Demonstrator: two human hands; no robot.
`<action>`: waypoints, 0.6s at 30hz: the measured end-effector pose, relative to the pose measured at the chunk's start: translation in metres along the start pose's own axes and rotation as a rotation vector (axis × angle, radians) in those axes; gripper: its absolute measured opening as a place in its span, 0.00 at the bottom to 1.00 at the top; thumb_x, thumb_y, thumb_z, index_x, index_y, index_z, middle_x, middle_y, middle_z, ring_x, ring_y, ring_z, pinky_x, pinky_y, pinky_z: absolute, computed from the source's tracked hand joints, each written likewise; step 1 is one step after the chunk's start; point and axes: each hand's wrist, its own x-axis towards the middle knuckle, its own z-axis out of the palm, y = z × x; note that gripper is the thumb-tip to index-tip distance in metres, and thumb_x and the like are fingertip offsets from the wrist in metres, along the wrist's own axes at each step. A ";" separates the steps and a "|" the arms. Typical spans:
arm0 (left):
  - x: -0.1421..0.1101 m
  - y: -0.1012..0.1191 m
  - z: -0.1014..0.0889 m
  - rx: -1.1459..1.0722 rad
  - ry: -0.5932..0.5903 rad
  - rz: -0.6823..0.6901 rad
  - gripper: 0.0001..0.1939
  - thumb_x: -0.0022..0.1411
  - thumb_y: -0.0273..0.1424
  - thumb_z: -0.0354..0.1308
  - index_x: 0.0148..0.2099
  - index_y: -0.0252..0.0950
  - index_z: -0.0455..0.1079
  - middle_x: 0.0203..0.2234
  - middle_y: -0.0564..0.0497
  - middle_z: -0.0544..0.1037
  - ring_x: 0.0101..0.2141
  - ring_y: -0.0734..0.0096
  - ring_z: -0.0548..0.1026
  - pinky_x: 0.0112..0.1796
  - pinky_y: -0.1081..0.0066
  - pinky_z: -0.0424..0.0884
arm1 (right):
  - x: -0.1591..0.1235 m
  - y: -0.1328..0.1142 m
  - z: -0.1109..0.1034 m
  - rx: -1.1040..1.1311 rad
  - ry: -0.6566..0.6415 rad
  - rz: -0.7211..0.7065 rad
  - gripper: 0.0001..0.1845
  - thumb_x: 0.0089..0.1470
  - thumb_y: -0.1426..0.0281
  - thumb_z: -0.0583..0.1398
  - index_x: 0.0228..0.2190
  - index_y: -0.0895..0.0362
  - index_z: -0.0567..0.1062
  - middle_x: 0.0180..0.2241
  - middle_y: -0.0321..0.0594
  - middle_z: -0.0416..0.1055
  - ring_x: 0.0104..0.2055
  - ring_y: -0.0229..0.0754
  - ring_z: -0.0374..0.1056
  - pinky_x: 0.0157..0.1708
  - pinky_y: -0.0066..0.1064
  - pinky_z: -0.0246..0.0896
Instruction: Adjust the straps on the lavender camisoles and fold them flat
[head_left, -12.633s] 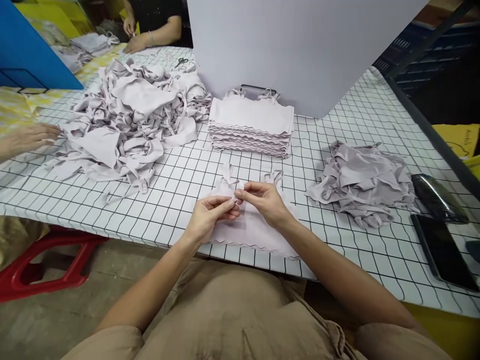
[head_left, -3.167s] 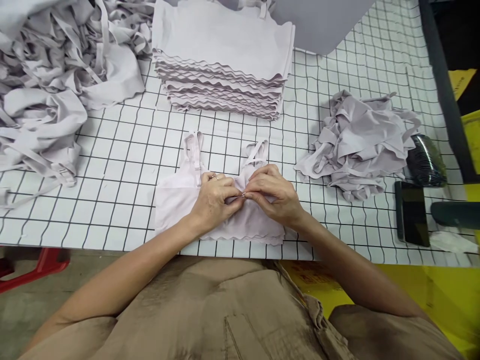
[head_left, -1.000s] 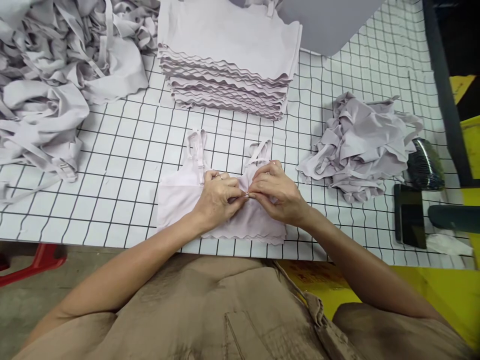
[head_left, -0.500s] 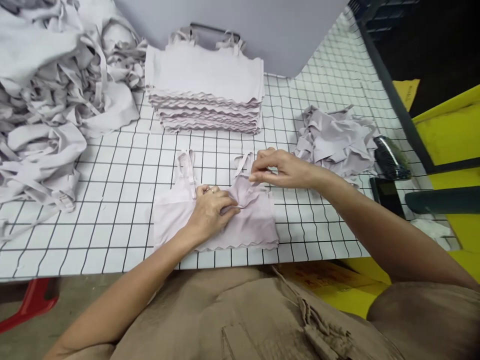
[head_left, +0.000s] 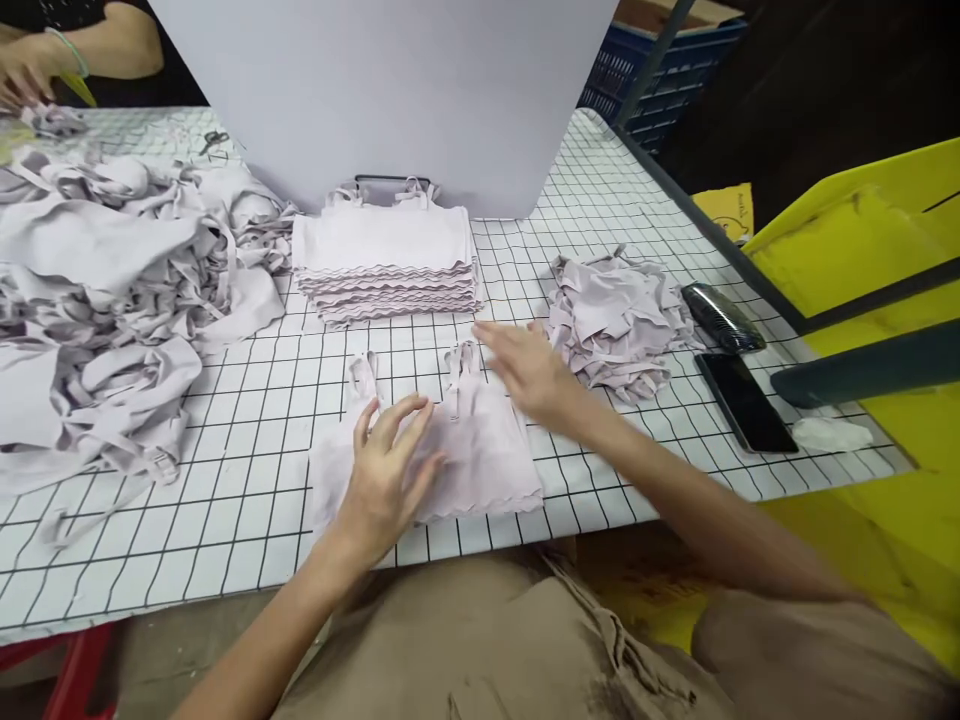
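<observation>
Left hand (head_left: 379, 485) and right hand (head_left: 536, 380), earlier together, now apart, both open and empty, perhaps clear of the garment (head_left: 486, 458).

Bright tabletop (head_left: 251, 440), blurred right fingers (head_left: 504, 345)

Garment workshop, heaped clothing (head_left: 135, 240), neat garment stack (head_left: 386, 245), co-worker's hand (head_left: 30, 70)

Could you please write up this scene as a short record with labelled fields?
Left hand: open, fingers spread over the pale garment; contact unclear
Right hand: open, blurred, near the garment's right strap
Surface: gridded cloth under the garment
Beyond garment: neat stack of flat garments
Left side: large loose pile
Right side: smaller loose pile, dark phone
Far left: co-worker's hand
</observation>
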 end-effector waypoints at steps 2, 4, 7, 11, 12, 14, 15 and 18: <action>-0.017 0.005 -0.004 0.093 -0.098 0.048 0.32 0.74 0.30 0.46 0.75 0.37 0.41 0.68 0.35 0.60 0.68 0.53 0.58 0.66 0.46 0.48 | -0.045 -0.024 0.021 -0.107 -0.105 -0.069 0.30 0.69 0.62 0.47 0.69 0.55 0.54 0.68 0.50 0.56 0.71 0.53 0.51 0.66 0.62 0.48; -0.035 0.002 -0.002 0.197 -0.223 0.069 0.36 0.75 0.37 0.45 0.76 0.34 0.32 0.70 0.35 0.54 0.70 0.51 0.52 0.67 0.47 0.48 | -0.087 -0.032 0.036 -0.179 -0.255 -0.081 0.37 0.68 0.56 0.49 0.71 0.58 0.45 0.71 0.53 0.48 0.73 0.55 0.45 0.67 0.64 0.45; -0.056 -0.014 0.001 0.334 -0.268 0.050 0.42 0.73 0.47 0.44 0.76 0.32 0.30 0.71 0.36 0.51 0.71 0.48 0.49 0.68 0.48 0.47 | -0.128 -0.022 0.039 -0.293 -0.302 0.108 0.44 0.66 0.51 0.50 0.71 0.56 0.37 0.72 0.54 0.40 0.74 0.58 0.39 0.66 0.70 0.40; -0.067 -0.034 -0.002 0.388 -0.208 0.052 0.43 0.72 0.51 0.44 0.76 0.34 0.31 0.72 0.38 0.50 0.70 0.46 0.49 0.67 0.45 0.48 | -0.143 -0.018 0.024 -0.292 -0.287 0.215 0.45 0.66 0.51 0.50 0.71 0.58 0.36 0.72 0.56 0.36 0.75 0.59 0.35 0.65 0.72 0.38; -0.069 -0.037 -0.004 0.381 -0.193 0.058 0.43 0.72 0.51 0.44 0.76 0.36 0.32 0.72 0.38 0.50 0.70 0.46 0.49 0.67 0.44 0.49 | -0.144 -0.021 0.022 -0.260 -0.302 0.185 0.45 0.66 0.51 0.51 0.71 0.58 0.39 0.72 0.56 0.37 0.75 0.58 0.35 0.65 0.71 0.38; -0.075 -0.045 -0.011 0.347 -0.152 0.044 0.39 0.73 0.47 0.44 0.76 0.40 0.33 0.72 0.41 0.51 0.70 0.46 0.49 0.66 0.41 0.49 | -0.144 -0.021 0.017 -0.185 -0.296 0.138 0.40 0.66 0.52 0.52 0.71 0.55 0.48 0.72 0.53 0.43 0.74 0.56 0.40 0.66 0.68 0.40; -0.079 -0.050 -0.016 0.322 -0.119 0.007 0.36 0.74 0.44 0.44 0.76 0.43 0.35 0.72 0.42 0.51 0.70 0.47 0.49 0.66 0.40 0.50 | -0.144 -0.016 0.013 -0.149 -0.235 0.152 0.36 0.67 0.53 0.52 0.69 0.54 0.54 0.70 0.52 0.49 0.73 0.56 0.45 0.66 0.67 0.44; -0.082 -0.063 -0.037 0.229 0.082 -0.200 0.29 0.73 0.40 0.46 0.73 0.51 0.49 0.70 0.46 0.57 0.69 0.44 0.54 0.64 0.35 0.54 | -0.137 0.022 -0.015 -0.060 0.176 0.294 0.25 0.69 0.58 0.50 0.58 0.57 0.72 0.59 0.55 0.71 0.62 0.53 0.67 0.58 0.56 0.65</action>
